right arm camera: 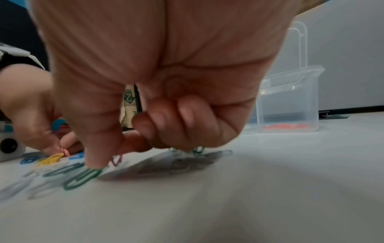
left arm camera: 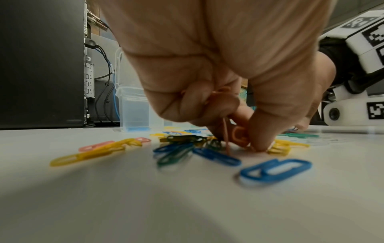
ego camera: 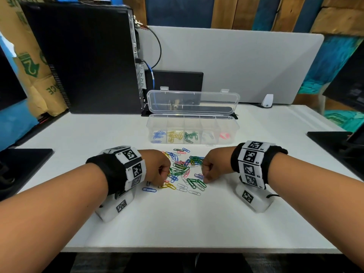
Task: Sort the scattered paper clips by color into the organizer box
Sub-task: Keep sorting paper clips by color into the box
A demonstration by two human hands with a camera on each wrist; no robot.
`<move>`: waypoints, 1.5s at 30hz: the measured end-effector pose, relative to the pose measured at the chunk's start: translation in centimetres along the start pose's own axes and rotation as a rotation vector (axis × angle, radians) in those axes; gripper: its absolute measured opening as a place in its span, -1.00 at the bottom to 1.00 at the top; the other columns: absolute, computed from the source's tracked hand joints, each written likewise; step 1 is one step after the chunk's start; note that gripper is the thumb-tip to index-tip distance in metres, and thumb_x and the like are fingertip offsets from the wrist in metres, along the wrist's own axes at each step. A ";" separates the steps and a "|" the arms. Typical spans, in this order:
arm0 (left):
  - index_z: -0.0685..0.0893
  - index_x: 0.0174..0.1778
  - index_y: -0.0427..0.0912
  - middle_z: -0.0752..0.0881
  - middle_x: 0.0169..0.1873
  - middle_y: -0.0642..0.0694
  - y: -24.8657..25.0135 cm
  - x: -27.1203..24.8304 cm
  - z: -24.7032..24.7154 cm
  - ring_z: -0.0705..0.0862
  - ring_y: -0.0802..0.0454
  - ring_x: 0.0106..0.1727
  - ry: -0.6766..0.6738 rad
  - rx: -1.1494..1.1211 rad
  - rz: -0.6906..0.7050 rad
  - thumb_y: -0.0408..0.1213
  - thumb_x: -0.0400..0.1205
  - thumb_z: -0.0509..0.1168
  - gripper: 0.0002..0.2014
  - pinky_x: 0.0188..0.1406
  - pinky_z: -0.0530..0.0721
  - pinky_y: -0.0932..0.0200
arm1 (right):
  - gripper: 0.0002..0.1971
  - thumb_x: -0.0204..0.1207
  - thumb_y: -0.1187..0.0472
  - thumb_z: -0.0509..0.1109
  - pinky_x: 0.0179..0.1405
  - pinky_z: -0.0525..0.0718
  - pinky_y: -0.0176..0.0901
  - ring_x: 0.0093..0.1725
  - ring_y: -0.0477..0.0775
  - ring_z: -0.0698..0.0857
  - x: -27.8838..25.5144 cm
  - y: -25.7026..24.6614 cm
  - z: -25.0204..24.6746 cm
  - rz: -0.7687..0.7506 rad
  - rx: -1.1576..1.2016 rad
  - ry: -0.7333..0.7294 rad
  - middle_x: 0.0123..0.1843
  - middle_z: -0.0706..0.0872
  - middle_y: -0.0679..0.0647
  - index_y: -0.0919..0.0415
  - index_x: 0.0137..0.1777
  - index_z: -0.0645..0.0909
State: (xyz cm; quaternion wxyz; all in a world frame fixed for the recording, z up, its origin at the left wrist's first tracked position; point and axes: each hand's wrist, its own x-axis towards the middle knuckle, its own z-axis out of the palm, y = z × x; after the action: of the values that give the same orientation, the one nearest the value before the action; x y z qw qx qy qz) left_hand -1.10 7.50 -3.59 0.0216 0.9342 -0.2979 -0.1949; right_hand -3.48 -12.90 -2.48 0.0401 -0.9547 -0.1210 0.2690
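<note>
Paper clips of several colours lie in a loose pile (ego camera: 182, 170) on the white table, between my two hands. My left hand (ego camera: 167, 174) is curled at the pile's left edge. In the left wrist view its thumb and forefinger pinch a pink clip (left arm camera: 239, 136), and more pink wire shows inside the curled fingers. My right hand (ego camera: 203, 173) is curled at the pile's right edge. There, thumb and forefinger (right arm camera: 108, 157) close on a reddish clip (right arm camera: 117, 160), the thumb tip touching a green clip (right arm camera: 83, 178). The clear organizer box (ego camera: 149, 125) stands open behind, holding blue, yellow, green, white and pink clips in separate compartments.
A black computer tower (ego camera: 82, 60) with cables stands at the back left, and a grey divider (ego camera: 236, 62) runs behind the box. Black pads lie at the left (ego camera: 25, 160) and right (ego camera: 334, 142) table edges. The table's front edge (ego camera: 197, 249) is near my forearms.
</note>
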 end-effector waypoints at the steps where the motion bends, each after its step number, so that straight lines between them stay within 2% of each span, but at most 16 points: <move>1: 0.52 -0.46 0.04 0.76 -0.13 0.03 0.0 0.0 -0.1 0.70 0.04 -0.07 0.000 -0.007 -0.002 -0.28 0.44 0.42 -0.76 -0.09 0.65 0.23 | -0.81 0.47 0.00 0.46 -0.29 0.44 -0.31 -0.30 -0.09 0.48 0.0 0.1 -0.1 0.000 0.012 -0.015 -0.35 0.55 -0.11 0.03 -0.27 0.56; 3: 0.52 -0.45 0.03 0.76 -0.09 0.02 -0.1 -0.1 -0.2 0.69 0.05 -0.07 0.011 -0.027 -0.015 -0.28 0.44 0.42 -0.76 -0.12 0.65 0.25 | -0.80 0.46 0.00 0.47 -0.26 0.45 -0.27 -0.26 -0.05 0.50 -0.1 0.3 -0.3 0.001 0.044 -0.041 -0.31 0.59 -0.06 0.01 -0.30 0.56; 6: 0.53 -0.45 0.04 0.67 -0.29 0.14 -0.1 -0.2 -0.5 0.56 0.21 -0.29 0.028 -0.089 -0.041 -0.27 0.44 0.43 -0.77 -0.28 0.52 0.35 | -0.83 0.45 0.01 0.48 -0.26 0.47 -0.24 -0.23 0.00 0.51 -0.2 0.6 -0.3 0.012 0.078 -0.054 -0.26 0.62 -0.02 0.00 -0.30 0.60; 10: 0.62 -0.29 0.14 0.62 -0.38 0.19 0.0 -0.2 -1.5 0.56 0.20 -0.31 0.061 -0.233 -0.047 -0.29 0.47 0.40 -0.81 -0.17 0.53 0.32 | -0.83 0.48 0.13 0.43 -0.17 0.51 -0.24 -0.24 -0.04 0.54 -0.2 1.0 -0.2 -0.003 0.090 -0.001 -0.27 0.63 -0.04 0.02 -0.33 0.57; 13: 0.71 -0.21 0.13 0.65 -0.41 0.19 0.0 -0.4 -2.9 0.56 0.20 -0.34 0.076 -0.430 -0.064 -0.29 0.52 0.40 -0.84 -0.13 0.54 0.33 | -0.79 0.47 0.22 0.43 -0.19 0.50 -0.30 -0.29 -0.14 0.55 -0.3 1.2 -0.4 -0.027 0.139 0.047 -0.32 0.63 -0.14 -0.02 -0.35 0.55; 16: 0.74 -0.22 -0.07 0.61 -0.45 0.01 0.3 -0.5 -3.9 0.47 0.19 -0.51 0.041 -0.769 -0.084 -0.48 0.58 0.32 -0.79 -0.46 0.48 0.41 | -0.87 0.45 0.21 0.46 -0.26 0.46 -0.33 -0.34 -0.20 0.50 -0.3 0.9 -0.6 -0.042 0.129 0.039 -0.35 0.57 -0.19 -0.01 -0.24 0.59; 19: 0.73 -0.25 -0.21 0.51 -0.53 -0.03 0.5 -0.6 -4.2 0.37 0.19 -0.58 0.065 -1.023 -0.144 -0.53 0.62 0.20 -0.75 -0.62 0.35 0.42 | -0.89 0.46 0.17 0.48 -0.33 0.42 -0.37 -0.33 -0.18 0.48 0.0 0.2 -0.3 -0.038 0.047 0.028 -0.34 0.52 -0.19 0.02 -0.08 0.60; 22: 0.68 -0.24 -0.27 0.42 -0.54 -0.05 0.7 -0.7 -4.2 0.34 0.18 -0.59 0.024 -1.189 -0.188 -0.47 0.66 0.09 -0.72 -0.72 0.32 0.44 | -0.91 0.47 0.17 0.46 -0.31 0.44 -0.37 -0.23 -0.08 0.54 0.5 -0.4 0.0 -0.030 -0.001 0.005 -0.28 0.58 -0.12 0.05 -0.13 0.58; 26: 0.53 -0.35 -0.20 0.39 -0.55 -0.04 0.6 -0.5 -3.8 0.33 0.18 -0.66 -0.070 -1.328 -0.252 -0.37 0.64 0.04 -0.73 -0.76 0.30 0.43 | -0.82 0.46 0.15 0.47 -0.33 0.45 -0.37 -0.31 -0.13 0.52 0.7 -0.3 -0.1 -0.004 0.001 -0.025 -0.28 0.60 -0.08 0.02 -0.31 0.54; 29: 0.44 -0.43 -0.16 0.40 -0.57 -0.03 0.6 -0.1 -3.6 0.35 0.16 -0.68 -0.108 -1.340 -0.285 -0.32 0.62 0.01 -0.71 -0.75 0.26 0.44 | -0.90 0.45 0.15 0.47 -0.29 0.48 -0.29 -0.28 -0.06 0.52 0.5 0.4 -0.7 0.017 0.099 -0.037 -0.24 0.64 -0.01 0.08 -0.24 0.61; 31: 0.43 -0.45 -0.16 0.44 -0.58 -0.04 0.7 0.5 -3.5 0.39 0.14 -0.69 -0.110 -1.347 -0.291 -0.29 0.63 0.00 -0.69 -0.77 0.25 0.47 | -0.87 0.45 0.20 0.45 -0.41 0.42 -0.26 -0.42 -0.03 0.44 0.4 1.2 -1.3 0.051 0.236 -0.020 -0.38 0.58 0.00 0.11 -0.30 0.60; 34: 0.50 -0.40 -0.20 0.49 -0.56 -0.08 1.4 1.6 -4.2 0.44 0.13 -0.71 -0.078 -1.357 -0.284 -0.22 0.67 0.02 -0.67 -0.79 0.29 0.48 | -0.77 0.46 0.38 0.38 -0.53 0.36 -0.26 -0.54 -0.02 0.38 0.2 2.9 -2.6 0.120 0.549 0.020 -0.61 0.49 0.00 0.21 -0.40 0.52; 37: 0.60 -0.24 -0.28 0.51 -0.47 -0.13 2.6 2.8 -5.5 0.52 0.13 -0.68 -0.054 -1.369 -0.250 -0.31 0.66 0.04 -0.72 -0.78 0.41 0.44 | -0.76 0.48 0.46 0.36 -0.62 0.40 -0.36 -0.65 -0.11 0.45 0.0 4.9 -4.1 0.158 0.749 0.098 -0.68 0.55 -0.04 0.25 -0.40 0.53; 40: 0.60 -0.16 -0.32 0.56 -0.39 -0.18 4.2 4.6 -7.1 0.62 0.09 -0.64 -0.059 -1.422 -0.211 -0.45 0.64 -0.08 -0.68 -0.68 0.59 0.39 | -0.75 0.49 0.49 0.33 -0.68 0.37 -0.40 -0.66 -0.13 0.44 0.0 6.8 -5.8 0.188 0.851 0.235 -0.58 0.57 0.05 0.28 -0.41 0.52; 42: 0.58 -0.16 -0.34 0.57 -0.34 -0.23 5.4 6.1 -8.0 0.68 0.02 -0.49 -0.053 -1.458 -0.190 -0.54 0.60 -0.14 -0.65 -0.60 0.67 0.34 | -0.76 0.48 0.49 0.33 -0.69 0.35 -0.40 -0.66 -0.11 0.44 0.1 7.9 -6.9 0.221 0.859 0.311 -0.49 0.55 0.12 0.30 -0.41 0.52; 45: 0.54 -0.17 -0.40 0.55 -0.25 -0.28 7.0 8.3 -9.1 0.62 -0.10 -0.26 -0.023 -1.517 -0.173 -0.59 0.59 -0.17 -0.66 -0.57 0.72 0.23 | -0.78 0.42 0.44 0.40 -0.61 0.41 -0.33 -0.52 0.00 0.45 0.7 9.3 -8.2 0.289 0.793 0.380 -0.44 0.57 0.13 0.27 -0.42 0.54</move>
State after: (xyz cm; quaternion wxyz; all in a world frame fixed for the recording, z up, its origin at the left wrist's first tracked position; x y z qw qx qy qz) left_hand 4.72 -3.68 3.01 0.6388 0.6814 -0.0084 -0.3570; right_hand 3.35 -21.84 2.86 0.3856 -0.9051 0.1351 0.1179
